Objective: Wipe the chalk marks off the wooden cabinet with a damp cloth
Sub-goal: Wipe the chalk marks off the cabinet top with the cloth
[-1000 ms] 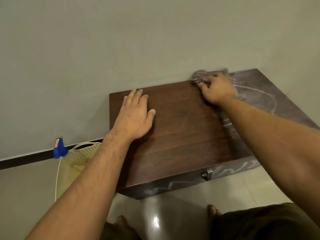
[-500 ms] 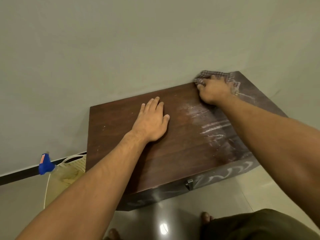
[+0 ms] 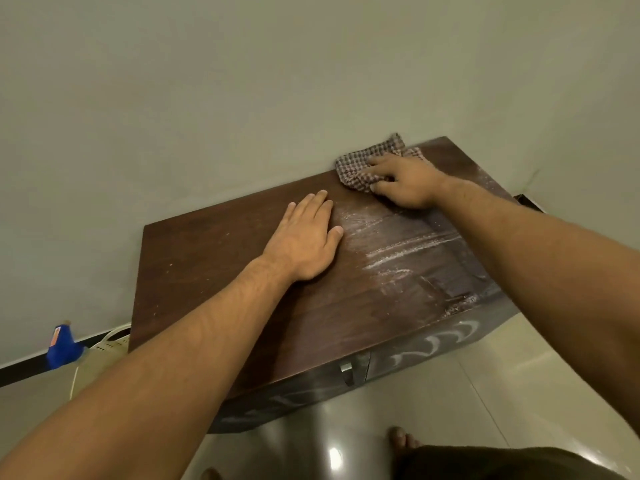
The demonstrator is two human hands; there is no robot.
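Observation:
A dark wooden cabinet (image 3: 214,271) stands against the wall. Smeared white chalk marks (image 3: 391,254) streak the right half of its top, and more chalk scribbles (image 3: 446,341) show on its front face. My right hand (image 3: 405,183) grips a checked cloth (image 3: 356,164) and presses it on the cabinet top near the back edge. My left hand (image 3: 304,237) lies flat on the top, fingers straight, just left of the chalk smears. The left half of the top looks free of chalk.
A blue spray bottle top (image 3: 60,344) and a pale plastic basket (image 3: 104,348) stand on the floor left of the cabinet. A metal drawer handle (image 3: 346,368) sticks out of the front. Glossy floor tiles (image 3: 450,410) and my bare toes (image 3: 398,438) lie below.
My right hand has dragged the cloth leftward along the back edge, smearing the chalk lines. My left hand sits further right on the top. The view has shifted, so the cabinet sits more centred.

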